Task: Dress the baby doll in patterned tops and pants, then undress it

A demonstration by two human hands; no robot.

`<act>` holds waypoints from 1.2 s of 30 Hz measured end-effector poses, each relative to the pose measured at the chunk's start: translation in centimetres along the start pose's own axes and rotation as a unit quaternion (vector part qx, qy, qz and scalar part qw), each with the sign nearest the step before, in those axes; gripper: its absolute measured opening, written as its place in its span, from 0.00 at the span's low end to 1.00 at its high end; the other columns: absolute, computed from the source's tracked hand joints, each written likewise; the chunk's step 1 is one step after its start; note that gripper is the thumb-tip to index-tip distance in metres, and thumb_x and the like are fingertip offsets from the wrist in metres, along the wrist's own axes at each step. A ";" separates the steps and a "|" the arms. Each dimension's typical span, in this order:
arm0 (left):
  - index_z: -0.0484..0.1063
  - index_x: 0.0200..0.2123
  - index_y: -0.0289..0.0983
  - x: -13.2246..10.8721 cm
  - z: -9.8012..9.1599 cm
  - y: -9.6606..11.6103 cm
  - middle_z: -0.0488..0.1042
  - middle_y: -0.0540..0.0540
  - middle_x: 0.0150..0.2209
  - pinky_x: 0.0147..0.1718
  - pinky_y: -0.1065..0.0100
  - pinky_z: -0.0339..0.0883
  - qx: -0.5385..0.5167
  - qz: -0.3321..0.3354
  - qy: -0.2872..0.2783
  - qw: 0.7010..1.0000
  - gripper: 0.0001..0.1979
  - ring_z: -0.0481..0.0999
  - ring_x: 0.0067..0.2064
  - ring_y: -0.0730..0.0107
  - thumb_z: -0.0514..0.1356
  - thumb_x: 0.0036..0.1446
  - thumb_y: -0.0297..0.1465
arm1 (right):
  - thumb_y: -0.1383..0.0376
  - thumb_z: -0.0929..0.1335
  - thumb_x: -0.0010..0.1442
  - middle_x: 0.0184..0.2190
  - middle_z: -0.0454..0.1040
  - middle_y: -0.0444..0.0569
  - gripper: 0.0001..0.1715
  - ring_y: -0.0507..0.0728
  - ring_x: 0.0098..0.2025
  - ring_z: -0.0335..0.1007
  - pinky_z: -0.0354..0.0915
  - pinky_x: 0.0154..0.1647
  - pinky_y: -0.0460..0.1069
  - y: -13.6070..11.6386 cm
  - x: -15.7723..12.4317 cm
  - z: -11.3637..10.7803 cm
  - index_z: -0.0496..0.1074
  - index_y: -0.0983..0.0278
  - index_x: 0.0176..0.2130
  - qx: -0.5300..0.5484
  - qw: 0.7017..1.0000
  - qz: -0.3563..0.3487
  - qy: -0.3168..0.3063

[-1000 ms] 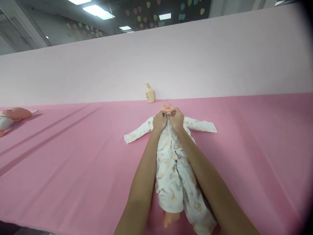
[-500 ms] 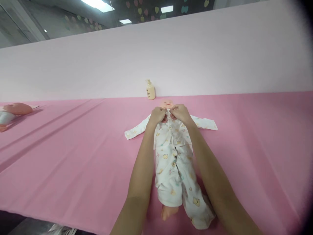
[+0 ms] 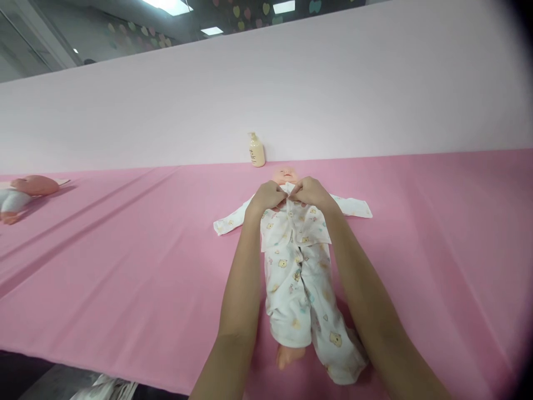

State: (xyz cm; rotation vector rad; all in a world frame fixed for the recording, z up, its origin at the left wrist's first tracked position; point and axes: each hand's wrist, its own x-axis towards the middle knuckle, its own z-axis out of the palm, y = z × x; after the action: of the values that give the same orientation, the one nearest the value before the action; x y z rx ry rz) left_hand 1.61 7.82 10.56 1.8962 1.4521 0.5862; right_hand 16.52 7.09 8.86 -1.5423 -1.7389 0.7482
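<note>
A baby doll [image 3: 286, 174] lies on its back, head away from me, dressed in a white printed top [image 3: 278, 226] and matching trousers [image 3: 287, 283]. The top buttons down the front, and its sleeves spread out to both sides. My left hand [image 3: 268, 197] pinches the top's front edge just below the collar. Close beside it, my right hand [image 3: 311, 193] pinches the other side of the same front edge. Fingertips of both hands nearly meet at the upper chest; the button there is hidden. One bare foot [image 3: 288, 355] shows past a trouser leg.
A cream pump bottle [image 3: 257, 151] stands against the white wall [image 3: 375, 94] behind the doll's head. At the far left lies another doll [image 3: 33, 189], partly cut off. Pink cloth [image 3: 145, 278] covers the table. Below its front edge, some whitish material [image 3: 106, 389] shows.
Both hands have shifted slightly down the chest, and their fingertips have come closer together. More of the collar and the doll's head now shows above them.
</note>
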 end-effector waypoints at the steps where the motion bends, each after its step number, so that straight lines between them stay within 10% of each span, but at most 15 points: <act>1: 0.70 0.19 0.33 -0.1 0.0 0.1 0.76 0.41 0.23 0.28 0.67 0.72 0.002 0.001 0.005 1.000 0.08 0.75 0.25 0.67 0.57 0.47 0.26 | 0.71 0.70 0.46 0.21 0.75 0.49 0.03 0.52 0.19 0.67 0.67 0.25 0.47 0.0 0.1 0.1 0.75 0.67 0.22 0.003 1.000 0.002 0.011; 7: 0.72 0.24 0.32 -0.8 0.0 0.9 0.77 0.40 0.27 0.28 0.66 0.73 0.011 0.029 0.045 0.999 0.06 0.77 0.26 0.67 0.56 0.50 0.25 | 0.73 0.70 0.45 0.21 0.72 0.43 0.18 0.51 0.20 0.68 0.67 0.29 0.47 -1.1 -0.3 0.1 0.73 0.68 0.40 0.003 0.997 -0.016 0.077; 14: 0.70 0.24 0.32 -1.2 0.1 1.3 0.77 0.40 0.27 0.26 0.67 0.72 0.034 0.054 0.042 0.997 0.08 0.77 0.25 0.66 0.55 0.54 0.26 | 0.77 0.63 0.47 0.31 0.76 0.47 0.34 0.52 0.24 0.70 0.64 0.24 0.44 -1.3 -1.1 -0.8 0.64 0.62 0.54 0.054 0.997 -0.051 0.011; 18: 0.71 0.35 0.32 -1.5 0.0 1.6 0.77 0.41 0.30 0.26 0.70 0.70 0.013 -0.011 -0.023 1.000 0.06 0.78 0.25 0.66 0.58 0.53 0.28 | 0.74 0.66 0.50 0.37 0.76 0.51 0.29 0.52 0.24 0.71 0.65 0.23 0.45 -1.7 -1.9 -1.5 0.64 0.63 0.52 0.024 0.999 -0.032 -0.009; 23: 0.63 0.54 0.37 -2.3 -0.7 2.0 0.78 0.40 0.40 0.29 0.70 0.71 0.004 -0.050 -0.110 0.993 0.32 0.80 0.27 0.65 0.66 0.45 0.29 | 0.75 0.66 0.49 0.19 0.72 0.49 0.06 0.55 0.19 0.69 0.65 0.21 0.48 -2.7 -2.9 -2.1 0.71 0.65 0.28 -0.133 0.988 0.002 -0.075; 27: 0.65 0.52 0.37 -2.9 -1.0 2.4 0.78 0.43 0.38 0.29 0.71 0.70 0.021 -0.045 -0.122 0.991 0.32 0.79 0.26 0.66 0.66 0.41 0.23 | 0.76 0.68 0.45 0.19 0.73 0.48 0.07 0.57 0.21 0.71 0.67 0.22 0.49 -3.2 -3.2 -1.9 0.71 0.65 0.22 -0.166 0.967 0.031 -0.188; 36: 0.68 0.45 0.38 -3.1 -0.8 2.7 0.79 0.44 0.36 0.32 0.68 0.70 0.162 -0.018 -0.108 0.981 0.22 0.79 0.30 0.64 0.62 0.44 0.22 | 0.77 0.69 0.42 0.16 0.69 0.45 0.11 0.54 0.19 0.68 0.64 0.20 0.47 -3.8 -3.4 -1.0 0.65 0.64 0.17 -0.201 0.962 -0.020 -0.183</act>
State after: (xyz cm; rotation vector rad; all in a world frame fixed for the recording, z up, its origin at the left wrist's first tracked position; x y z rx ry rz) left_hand 1.96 4.65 13.26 2.0998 1.5024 0.1223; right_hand 15.28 3.18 12.12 -1.7017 -2.3024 0.7264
